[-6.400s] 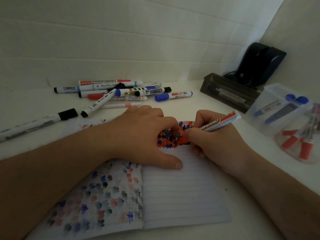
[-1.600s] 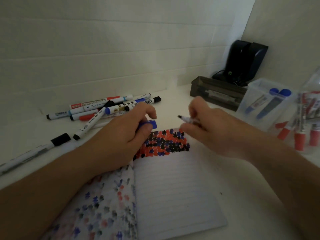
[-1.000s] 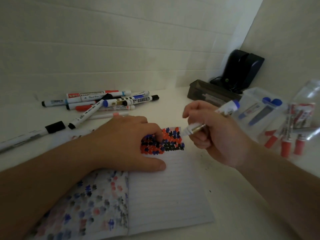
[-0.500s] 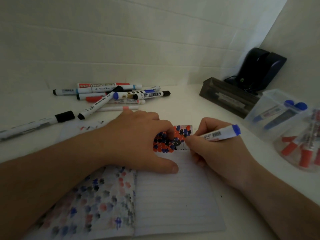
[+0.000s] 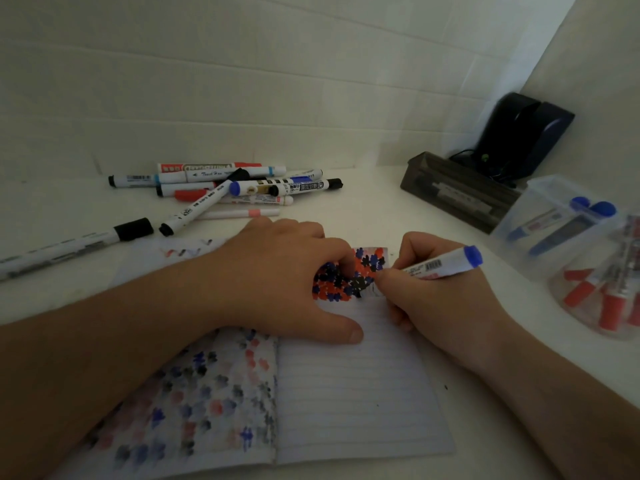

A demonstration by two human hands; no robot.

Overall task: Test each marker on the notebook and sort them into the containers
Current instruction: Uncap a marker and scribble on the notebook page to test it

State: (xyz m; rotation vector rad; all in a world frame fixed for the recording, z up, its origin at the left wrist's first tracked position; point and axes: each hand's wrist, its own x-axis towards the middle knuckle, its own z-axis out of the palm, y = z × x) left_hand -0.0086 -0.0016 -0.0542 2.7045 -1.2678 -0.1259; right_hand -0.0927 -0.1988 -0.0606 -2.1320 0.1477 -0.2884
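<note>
Right hand (image 5: 440,299) gripping blue-capped marker (image 5: 440,265), tip at notebook (image 5: 353,403) top edge, left hand (image 5: 277,282) pressed flat on notebook, fingers relaxed.

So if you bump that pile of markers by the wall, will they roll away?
Probably some. The markers in the pile are round and lie loosely crossed on the smooth table, so a bump would likely scatter them. They look light.

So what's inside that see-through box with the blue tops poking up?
Inside the clear box stand two blue-capped markers, leaning with caps up. The plastic is cloudy and the round tub of red markers covers its right side, so more could be hiding there.
</note>
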